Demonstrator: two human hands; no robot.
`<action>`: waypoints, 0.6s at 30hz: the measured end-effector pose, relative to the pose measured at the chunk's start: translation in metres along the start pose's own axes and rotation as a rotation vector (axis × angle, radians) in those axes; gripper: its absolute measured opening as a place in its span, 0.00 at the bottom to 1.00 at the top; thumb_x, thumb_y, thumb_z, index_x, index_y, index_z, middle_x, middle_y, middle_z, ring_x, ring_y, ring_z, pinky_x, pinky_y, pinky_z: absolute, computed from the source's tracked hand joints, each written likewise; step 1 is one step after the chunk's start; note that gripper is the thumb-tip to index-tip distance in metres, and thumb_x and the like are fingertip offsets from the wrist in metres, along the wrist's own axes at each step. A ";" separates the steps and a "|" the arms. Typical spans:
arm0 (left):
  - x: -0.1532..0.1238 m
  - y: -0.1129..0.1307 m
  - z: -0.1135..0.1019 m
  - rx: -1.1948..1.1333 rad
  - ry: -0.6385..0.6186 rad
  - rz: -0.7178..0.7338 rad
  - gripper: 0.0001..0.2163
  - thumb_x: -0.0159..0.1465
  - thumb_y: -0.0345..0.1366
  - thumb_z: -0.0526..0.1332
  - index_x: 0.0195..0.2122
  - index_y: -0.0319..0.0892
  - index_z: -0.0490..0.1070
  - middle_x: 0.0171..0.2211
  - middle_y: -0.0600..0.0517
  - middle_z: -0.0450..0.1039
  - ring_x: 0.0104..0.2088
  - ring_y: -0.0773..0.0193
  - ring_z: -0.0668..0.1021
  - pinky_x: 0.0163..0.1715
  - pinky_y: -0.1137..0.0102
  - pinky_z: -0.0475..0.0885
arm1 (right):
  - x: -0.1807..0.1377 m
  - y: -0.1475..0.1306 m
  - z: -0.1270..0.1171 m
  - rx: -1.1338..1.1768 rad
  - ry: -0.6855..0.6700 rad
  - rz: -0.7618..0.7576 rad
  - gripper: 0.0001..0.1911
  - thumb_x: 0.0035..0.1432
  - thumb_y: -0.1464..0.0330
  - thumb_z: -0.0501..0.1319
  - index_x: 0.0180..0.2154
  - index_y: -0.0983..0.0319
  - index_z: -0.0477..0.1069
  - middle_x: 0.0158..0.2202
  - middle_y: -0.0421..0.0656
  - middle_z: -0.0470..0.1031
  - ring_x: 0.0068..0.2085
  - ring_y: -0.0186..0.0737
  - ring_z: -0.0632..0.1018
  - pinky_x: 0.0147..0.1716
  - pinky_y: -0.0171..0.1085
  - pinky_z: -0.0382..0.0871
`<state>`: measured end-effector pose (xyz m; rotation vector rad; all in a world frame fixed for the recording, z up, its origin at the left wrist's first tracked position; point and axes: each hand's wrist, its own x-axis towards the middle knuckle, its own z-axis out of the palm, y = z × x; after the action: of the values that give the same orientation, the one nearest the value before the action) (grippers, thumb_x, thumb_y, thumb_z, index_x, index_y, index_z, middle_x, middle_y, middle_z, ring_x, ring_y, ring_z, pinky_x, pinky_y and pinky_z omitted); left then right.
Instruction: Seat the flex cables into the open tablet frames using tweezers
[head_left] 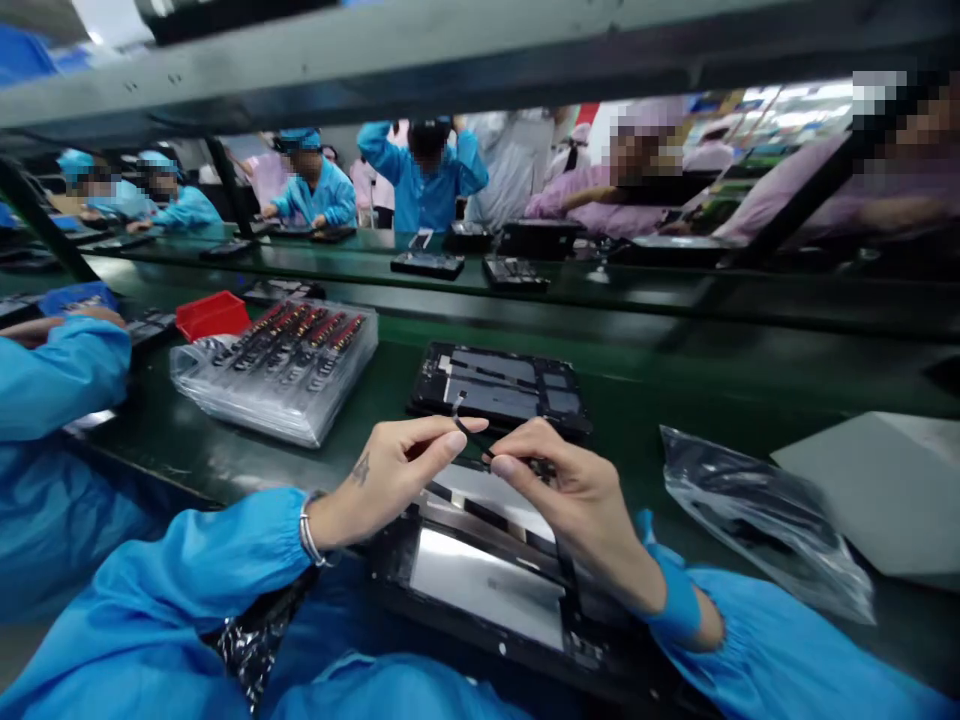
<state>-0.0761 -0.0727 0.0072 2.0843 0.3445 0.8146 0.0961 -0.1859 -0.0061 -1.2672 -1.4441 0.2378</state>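
Observation:
Between my two hands a thin black flex cable (474, 437) is stretched, its pale tip rising above my left fingers. My left hand (409, 465) pinches one part of it between thumb and forefinger. The other end is pinched by my right hand (559, 475), with a small dark part partly hidden behind the fingers. Below both hands lies an open tablet housing (487, 585), with silvery battery panels and black strips showing; my hands cover part of it. Just beyond, a second open tablet housing (502, 385) rests on the green bench.
Left of the housings is a stack of clear plastic trays (300, 400) with small red and black parts, beside a red bin (212, 316). A plastic bag (765, 510) and a grey-white box (877, 490) are at right. A co-worker's sleeve (67, 375) reaches in from the left. A metal beam (480, 65) crosses overhead.

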 end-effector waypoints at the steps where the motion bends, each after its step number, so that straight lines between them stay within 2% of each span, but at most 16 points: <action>1: -0.002 -0.003 -0.001 0.096 -0.066 0.056 0.16 0.73 0.44 0.55 0.43 0.40 0.80 0.30 0.51 0.78 0.29 0.67 0.78 0.28 0.74 0.70 | -0.004 0.000 -0.008 -0.042 -0.033 0.019 0.07 0.64 0.65 0.63 0.33 0.58 0.76 0.31 0.43 0.77 0.34 0.41 0.75 0.34 0.40 0.70; 4: -0.008 -0.017 -0.002 0.365 -0.201 0.227 0.14 0.74 0.40 0.53 0.48 0.41 0.77 0.41 0.50 0.82 0.40 0.63 0.82 0.40 0.71 0.75 | -0.015 0.005 -0.033 -0.184 -0.184 0.118 0.08 0.64 0.65 0.62 0.31 0.57 0.75 0.32 0.43 0.77 0.36 0.42 0.75 0.35 0.40 0.70; 8: -0.011 -0.037 -0.003 0.567 -0.275 0.289 0.12 0.74 0.37 0.53 0.51 0.41 0.74 0.40 0.51 0.81 0.37 0.64 0.81 0.36 0.70 0.73 | -0.030 0.020 -0.058 -0.278 -0.364 0.208 0.09 0.64 0.68 0.59 0.30 0.57 0.73 0.34 0.44 0.77 0.36 0.43 0.74 0.33 0.41 0.68; 14: 0.000 -0.043 -0.006 0.631 -0.350 0.365 0.11 0.74 0.34 0.53 0.50 0.39 0.73 0.32 0.51 0.76 0.31 0.65 0.75 0.31 0.69 0.70 | -0.034 0.033 -0.064 -0.293 -0.492 0.255 0.09 0.62 0.71 0.56 0.31 0.57 0.73 0.36 0.45 0.78 0.37 0.46 0.73 0.32 0.42 0.68; 16: 0.004 -0.043 -0.004 0.636 -0.371 0.396 0.10 0.73 0.32 0.54 0.50 0.39 0.72 0.35 0.50 0.76 0.35 0.63 0.76 0.34 0.68 0.71 | -0.030 0.036 -0.063 -0.292 -0.516 0.259 0.10 0.62 0.71 0.55 0.31 0.57 0.73 0.36 0.45 0.78 0.36 0.45 0.72 0.31 0.42 0.67; 18: 0.008 -0.045 -0.002 0.584 -0.413 0.402 0.10 0.73 0.31 0.54 0.52 0.38 0.71 0.44 0.46 0.77 0.44 0.60 0.77 0.41 0.64 0.74 | -0.026 0.040 -0.062 -0.277 -0.526 0.269 0.10 0.62 0.70 0.55 0.31 0.57 0.74 0.35 0.45 0.77 0.36 0.45 0.72 0.31 0.42 0.67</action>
<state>-0.0695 -0.0408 -0.0241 2.8602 -0.0859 0.5134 0.1617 -0.2205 -0.0301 -1.7134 -1.7886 0.6040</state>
